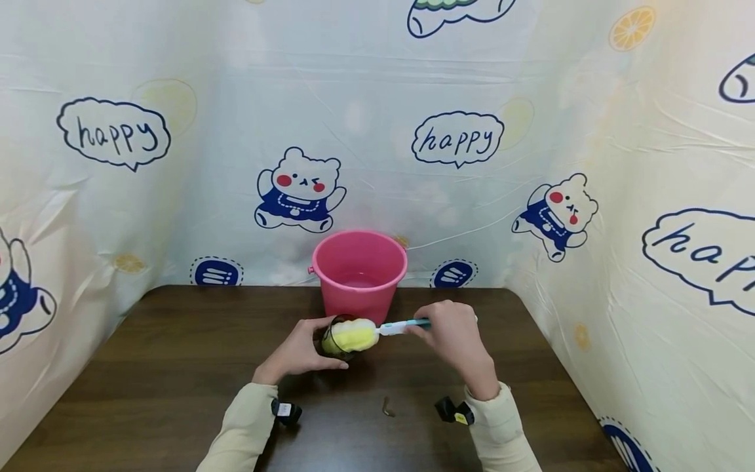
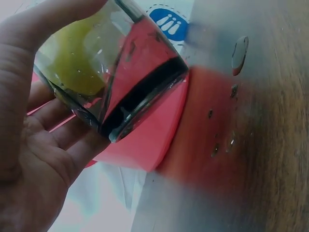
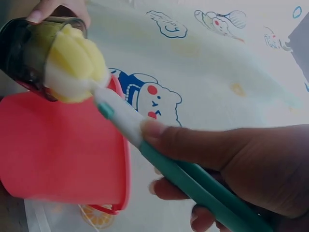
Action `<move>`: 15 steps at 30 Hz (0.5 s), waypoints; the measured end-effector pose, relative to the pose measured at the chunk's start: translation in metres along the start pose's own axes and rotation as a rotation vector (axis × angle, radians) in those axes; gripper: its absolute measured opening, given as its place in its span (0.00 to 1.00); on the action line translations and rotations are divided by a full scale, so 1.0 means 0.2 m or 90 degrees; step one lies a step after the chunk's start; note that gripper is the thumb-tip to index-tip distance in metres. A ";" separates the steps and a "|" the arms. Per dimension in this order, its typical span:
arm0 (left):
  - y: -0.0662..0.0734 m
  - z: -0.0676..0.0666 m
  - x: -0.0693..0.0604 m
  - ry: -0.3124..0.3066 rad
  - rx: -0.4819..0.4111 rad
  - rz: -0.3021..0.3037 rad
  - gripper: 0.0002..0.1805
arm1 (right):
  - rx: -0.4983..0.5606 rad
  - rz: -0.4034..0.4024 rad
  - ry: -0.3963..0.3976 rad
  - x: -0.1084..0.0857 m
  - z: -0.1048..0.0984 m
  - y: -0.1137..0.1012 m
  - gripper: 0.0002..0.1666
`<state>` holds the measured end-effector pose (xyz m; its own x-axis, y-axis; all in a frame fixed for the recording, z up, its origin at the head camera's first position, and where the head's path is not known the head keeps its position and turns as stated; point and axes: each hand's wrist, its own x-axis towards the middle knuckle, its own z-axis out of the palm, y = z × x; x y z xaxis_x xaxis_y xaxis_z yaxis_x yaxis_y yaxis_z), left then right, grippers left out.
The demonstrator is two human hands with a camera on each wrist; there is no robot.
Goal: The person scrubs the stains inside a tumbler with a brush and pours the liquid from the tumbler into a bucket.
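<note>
My left hand grips a dark, see-through glass cup tilted on its side, thumb on one side and fingers on the other. The cup's mouth faces right. Inside it sits the yellow and white sponge head of a cup brush, partly sticking out of the mouth. My right hand holds the brush by its white and teal handle, with the thumb pressed along the white part. Both hands are above the table, in front of the pink bucket.
The pink bucket stands at the back of the brown wooden table, against a printed curtain. Water drops lie on the tabletop. A small brownish mark or object is near the front; I cannot tell what it is.
</note>
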<state>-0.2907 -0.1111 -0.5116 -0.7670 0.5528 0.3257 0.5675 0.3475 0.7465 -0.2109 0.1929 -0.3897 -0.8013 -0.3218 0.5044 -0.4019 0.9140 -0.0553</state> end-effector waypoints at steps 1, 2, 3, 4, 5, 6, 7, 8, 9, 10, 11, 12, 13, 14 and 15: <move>0.00 0.00 0.00 0.001 -0.001 0.002 0.43 | -0.002 0.002 0.008 0.00 0.00 0.00 0.14; 0.00 0.00 0.00 0.004 -0.001 0.006 0.44 | -0.007 0.003 0.013 0.00 0.01 0.00 0.14; 0.00 0.00 0.00 0.006 0.001 0.010 0.44 | -0.012 0.002 0.015 0.00 0.01 0.00 0.15; -0.01 0.00 0.00 0.010 0.005 0.010 0.45 | -0.017 0.001 0.013 0.00 0.01 0.00 0.15; -0.01 -0.01 0.00 0.013 0.008 0.009 0.45 | -0.017 -0.002 0.008 0.00 0.01 -0.01 0.15; 0.00 -0.01 0.00 0.014 0.012 0.006 0.45 | -0.017 -0.007 0.002 0.00 0.01 -0.01 0.15; 0.00 -0.01 0.00 0.014 0.016 0.001 0.45 | -0.017 -0.012 -0.003 0.00 0.01 -0.01 0.15; 0.00 -0.01 0.00 0.013 0.018 -0.004 0.46 | -0.018 -0.019 -0.005 0.00 0.01 -0.01 0.15; 0.00 -0.01 0.00 0.012 0.018 -0.011 0.45 | -0.019 -0.024 -0.003 0.01 0.01 -0.01 0.15; 0.00 -0.01 0.00 0.010 0.016 -0.016 0.45 | -0.020 -0.027 0.002 0.01 0.02 -0.02 0.15; 0.00 -0.01 0.00 0.006 0.013 -0.017 0.45 | -0.023 -0.029 0.010 0.01 0.02 -0.02 0.15; -0.01 -0.01 0.00 0.004 0.010 -0.017 0.45 | -0.029 -0.028 0.019 0.01 0.02 -0.02 0.15; -0.01 0.00 0.00 0.003 0.006 -0.016 0.45 | -0.035 -0.024 0.024 0.01 0.03 -0.02 0.16; -0.01 0.00 0.00 0.003 0.005 -0.014 0.45 | -0.040 -0.018 0.026 0.01 0.03 -0.02 0.16; -0.01 0.00 0.00 0.003 0.006 -0.012 0.45 | -0.043 -0.012 0.023 0.01 0.03 -0.02 0.16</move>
<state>-0.2912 -0.1119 -0.5130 -0.7791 0.5421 0.3150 0.5559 0.3651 0.7468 -0.2124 0.1873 -0.3936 -0.7766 -0.3309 0.5361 -0.3849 0.9229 0.0121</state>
